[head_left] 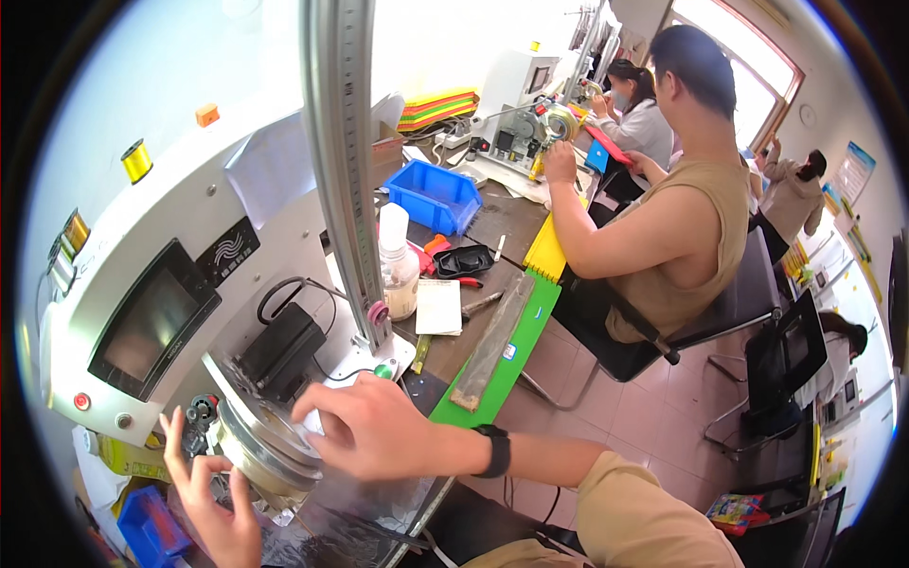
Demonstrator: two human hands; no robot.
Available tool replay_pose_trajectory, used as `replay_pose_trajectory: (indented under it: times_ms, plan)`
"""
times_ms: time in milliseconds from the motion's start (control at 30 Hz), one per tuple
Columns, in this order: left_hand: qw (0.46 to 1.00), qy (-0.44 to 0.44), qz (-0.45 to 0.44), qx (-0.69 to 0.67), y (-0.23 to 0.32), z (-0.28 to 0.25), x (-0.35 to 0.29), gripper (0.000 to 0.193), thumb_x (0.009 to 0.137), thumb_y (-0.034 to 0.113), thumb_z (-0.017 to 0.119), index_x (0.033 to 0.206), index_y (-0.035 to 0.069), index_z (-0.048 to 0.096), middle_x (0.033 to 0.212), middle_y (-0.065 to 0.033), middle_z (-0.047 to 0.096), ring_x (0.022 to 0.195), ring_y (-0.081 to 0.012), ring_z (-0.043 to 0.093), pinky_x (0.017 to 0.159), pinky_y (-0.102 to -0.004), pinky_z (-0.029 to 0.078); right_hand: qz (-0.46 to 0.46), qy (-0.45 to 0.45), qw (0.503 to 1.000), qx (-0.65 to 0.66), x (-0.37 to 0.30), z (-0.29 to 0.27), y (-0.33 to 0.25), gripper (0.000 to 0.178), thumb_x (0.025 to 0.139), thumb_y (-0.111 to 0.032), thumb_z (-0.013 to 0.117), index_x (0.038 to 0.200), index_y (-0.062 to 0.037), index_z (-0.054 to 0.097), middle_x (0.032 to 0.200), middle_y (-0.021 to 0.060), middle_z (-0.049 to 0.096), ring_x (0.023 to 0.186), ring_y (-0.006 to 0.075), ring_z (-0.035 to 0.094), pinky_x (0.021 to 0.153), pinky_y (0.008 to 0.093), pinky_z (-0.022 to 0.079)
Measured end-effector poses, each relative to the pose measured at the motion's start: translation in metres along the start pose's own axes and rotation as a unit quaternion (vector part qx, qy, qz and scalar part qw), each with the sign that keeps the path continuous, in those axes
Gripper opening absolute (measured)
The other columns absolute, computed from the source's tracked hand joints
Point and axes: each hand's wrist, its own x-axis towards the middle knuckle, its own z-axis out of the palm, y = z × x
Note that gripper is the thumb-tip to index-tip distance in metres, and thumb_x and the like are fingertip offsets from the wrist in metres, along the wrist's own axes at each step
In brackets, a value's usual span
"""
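Note:
A round, shiny metal wheel [270, 445] with grooved rims sits on the front of a white machine [123, 312]. My left hand [213, 502] is at the wheel's lower left, its fingers spread and bent, with nothing visible in them. On the wheel's right side, my right hand [383, 431] is closed, thumb and fingertips pinched together at the rim. Whatever lies between those fingertips is hidden or too small to make out. A black box-shaped unit [281, 346] with a cable is mounted just above the wheel.
A metal upright with a scale [343, 170] rises beside the machine. Behind it stand a white-capped bottle [398, 275], a paper pad [438, 308] and a blue bin [431, 197]. A long grey bar [492, 341] lies on a green board [525, 355]. A co-worker [672, 208] sits to the right.

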Motion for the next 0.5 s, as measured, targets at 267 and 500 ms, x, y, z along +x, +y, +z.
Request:
replay_pose_trajectory:
  times_ms: [267,500]
  plan:
    - [0.999,-0.024,-0.038,-0.028,-0.003,0.015,-0.004,0.044,0.083,0.002,0.062,0.127,-0.003,0.059,0.156,-0.0229,0.034,0.146,-0.0402,0.032,0.117,-0.0443,0.024,-0.076,-0.091,0.979,0.167,0.052,0.031,0.032,0.015,0.079,-0.014,0.068,0.092,-0.0086,0.07,0.067,0.0087,0.066,0.063,0.0272,0.066,0.058,0.0363,0.049]
    - [0.998,-0.024,-0.041,-0.027,0.003,0.023,0.001,0.047,0.082,0.009,0.065,0.127,0.0,0.06,0.155,-0.0253,0.033,0.143,-0.043,0.034,0.115,-0.0481,0.027,-0.122,-0.113,0.983,0.077,0.055,0.033,0.038,0.019,0.073,-0.015,0.07,0.091,-0.0092,0.069,0.07,0.0092,0.067,0.07,0.0318,0.067,0.061,0.041,0.05]
